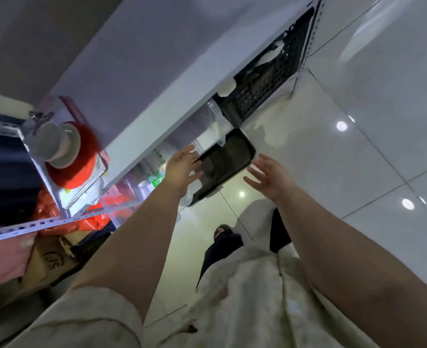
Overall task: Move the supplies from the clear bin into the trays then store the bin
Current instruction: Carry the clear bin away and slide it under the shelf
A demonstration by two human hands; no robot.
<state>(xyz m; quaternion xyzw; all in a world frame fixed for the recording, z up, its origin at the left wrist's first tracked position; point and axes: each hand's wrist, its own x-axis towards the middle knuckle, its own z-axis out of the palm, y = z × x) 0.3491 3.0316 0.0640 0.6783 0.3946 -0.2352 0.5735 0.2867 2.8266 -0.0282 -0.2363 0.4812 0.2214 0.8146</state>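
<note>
Clear bin [222, 162] sits on the floor, tucked part-way under the white shelf [157, 91], as the left hand [182, 167] and right hand [270, 177] reach with spread, empty fingers, apparently to bracket its two sides for lifting.

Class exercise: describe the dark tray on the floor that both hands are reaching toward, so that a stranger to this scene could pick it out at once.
Start at the white shelf unit above the glossy tiled floor. Beneath its lower edge, a black lattice crate sits beside a clear bin. The tray juts onto the tiles between the open left hand and right hand: shallow, solid, round-cornered, unlike the perforated crate.
</note>
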